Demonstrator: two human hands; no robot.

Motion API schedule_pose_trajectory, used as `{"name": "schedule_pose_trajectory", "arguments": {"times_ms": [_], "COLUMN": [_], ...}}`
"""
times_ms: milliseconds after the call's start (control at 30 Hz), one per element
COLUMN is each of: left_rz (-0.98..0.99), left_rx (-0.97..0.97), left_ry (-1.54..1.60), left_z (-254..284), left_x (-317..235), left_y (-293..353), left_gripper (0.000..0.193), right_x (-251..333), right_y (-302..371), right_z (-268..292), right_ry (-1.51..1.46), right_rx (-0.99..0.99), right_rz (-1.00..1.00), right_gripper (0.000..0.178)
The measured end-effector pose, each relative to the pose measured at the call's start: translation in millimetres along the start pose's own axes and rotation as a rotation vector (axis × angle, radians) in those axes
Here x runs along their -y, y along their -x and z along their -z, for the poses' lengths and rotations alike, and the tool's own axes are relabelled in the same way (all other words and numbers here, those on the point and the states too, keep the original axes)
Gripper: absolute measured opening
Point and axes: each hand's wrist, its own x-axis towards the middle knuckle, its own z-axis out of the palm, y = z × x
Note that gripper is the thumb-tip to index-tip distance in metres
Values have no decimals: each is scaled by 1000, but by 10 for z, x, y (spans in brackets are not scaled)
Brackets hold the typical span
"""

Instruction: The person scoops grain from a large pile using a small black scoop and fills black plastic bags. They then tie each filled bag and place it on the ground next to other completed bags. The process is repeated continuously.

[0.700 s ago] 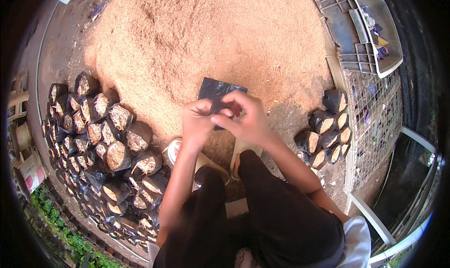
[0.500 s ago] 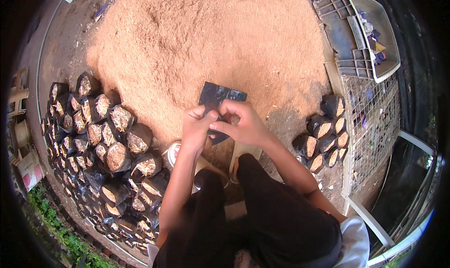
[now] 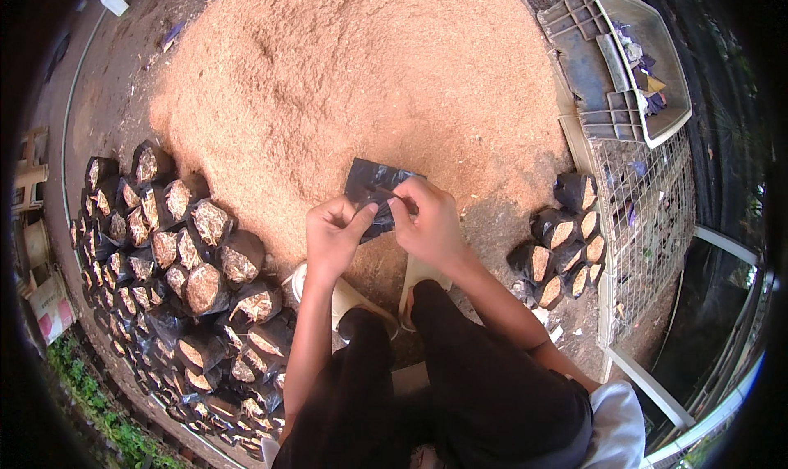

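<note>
A flat black plastic bag (image 3: pixel 369 178) hangs between my two hands, just in front of the pile of sawdust (image 3: pixel 369 75). My left hand (image 3: pixel 335 233) pinches its near left edge between thumb and curled fingers. On the other edge, my right hand (image 3: pixel 429 223) grips the plastic with thumb and forefinger. The bag looks empty and its sides lie close together. Both forearms reach forward over my knees, and my feet in pale boots (image 3: pixel 357 297) stand below the hands at the foot of the pile.
Many filled black bags (image 3: pixel 205 288) crowd the ground at left. Several more filled bags (image 3: pixel 562 235) stand at right beside a wire mesh panel (image 3: pixel 644 223). A grey plastic crate (image 3: pixel 669 67) holding scraps lies at the far right. A white round container (image 3: pixel 299 282) is by my left boot.
My hands have moved slightly apart and the thumbs no longer meet. The bag has shifted a little toward me and left. The whole view has tilted slightly.
</note>
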Motion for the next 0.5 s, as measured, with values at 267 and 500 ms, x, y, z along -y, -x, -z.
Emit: {"name": "schedule_pose_trajectory", "arguments": {"times_ms": [267, 500], "left_rz": [81, -137], "left_rx": [79, -121], "left_ry": [135, -551], "left_z": [-103, -84], "left_x": [-51, -42], "left_y": [35, 67], "left_gripper": [25, 23], "right_x": [-63, -94], "right_y": [-3, -17], "right_z": [-40, 40], "right_ry": [-192, 194], "right_rx": [139, 140], "right_rz": [-244, -49], "right_gripper": [10, 27]}}
